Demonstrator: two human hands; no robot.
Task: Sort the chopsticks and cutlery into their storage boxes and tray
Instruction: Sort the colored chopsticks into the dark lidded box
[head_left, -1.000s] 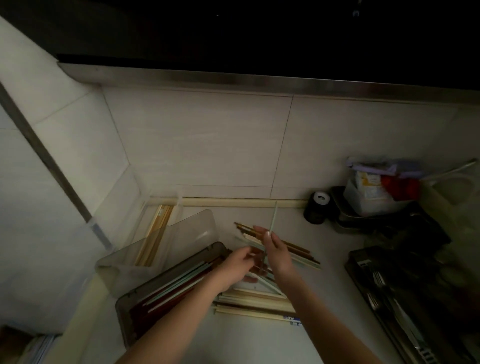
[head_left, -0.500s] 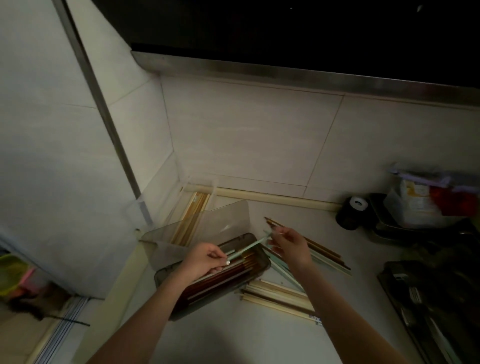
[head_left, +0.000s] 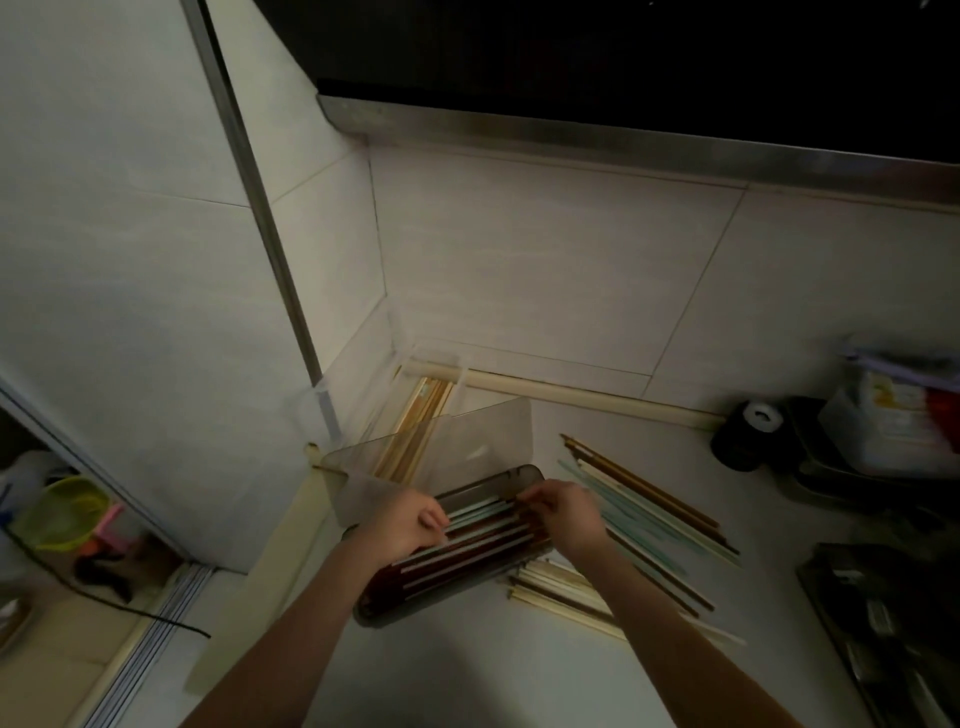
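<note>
Left hand (head_left: 402, 525): seen at lower centre of the frame, over the left end of the smoky box; the fingers are curled together and appear to pinch the near end of a pale green chopstick, though the contact is dim.
Right hand (head_left: 566, 512): placed just right of the left hand, at the right end of the same box; the fingers are bent down with the tips at the chopstick ends, and whether one is pinched cannot be told.
Smoky box (head_left: 530, 475): set on the counter at lower centre, lying slantwise, its lid (head_left: 467, 447) raised upright behind it.
Pale green chopstick (head_left: 475, 512): laid lengthwise in the smoky box between the two hands, beside dark red and pale sticks already packed there.
Cream chopsticks (head_left: 561, 592): heaped loosely on the counter just right of the box, below the right wrist.
Loose chopsticks (head_left: 649, 499): spread in a slanting row to the right of the right hand, green, white and brown ones mixed, apart from the box.
Counter (head_left: 467, 675): a pale surface seen across the lower middle of the frame.
Cutlery tray (head_left: 883, 623): a dark tray seen at the lower right edge; its contents are too dim to tell.
Clear box (head_left: 431, 364): found in the corner against the tiled wall, behind the raised lid, with wooden chopsticks (head_left: 421, 421) lying in it.
Black roll (head_left: 748, 431): stood at the right, near the wall.
</note>
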